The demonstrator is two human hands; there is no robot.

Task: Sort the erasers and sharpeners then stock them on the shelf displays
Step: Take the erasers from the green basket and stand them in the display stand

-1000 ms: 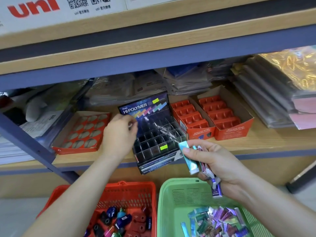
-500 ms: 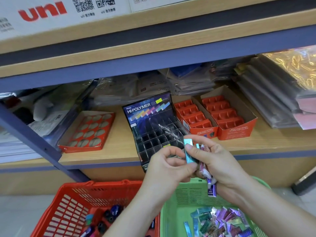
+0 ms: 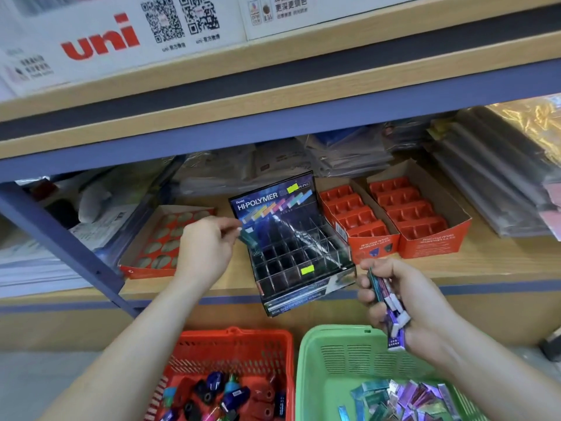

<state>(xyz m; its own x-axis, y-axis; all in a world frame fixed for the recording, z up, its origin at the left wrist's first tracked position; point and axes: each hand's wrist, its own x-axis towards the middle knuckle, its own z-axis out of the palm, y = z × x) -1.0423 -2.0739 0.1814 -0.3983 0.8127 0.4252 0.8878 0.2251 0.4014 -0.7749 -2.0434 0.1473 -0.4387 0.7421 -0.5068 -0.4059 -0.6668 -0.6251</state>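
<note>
Stocking erasers: our L hand (image 3: 203, 250) pinches 1 teal eraser (image 3: 247, 238) at the back-left corner of the display (image 3: 291, 247) on the shelf's (image 3: 485, 268) front edge; R hand (image 3: 403, 296) grips spare erasers (image 3: 391, 302). Next, we reckon: line it w/ a free slot

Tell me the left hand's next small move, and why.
Probably slip the teal eraser into a back-left slot of the display. The left hand pinches it right at that corner, the slots there look empty, and the right hand holds more erasers to follow.
</note>
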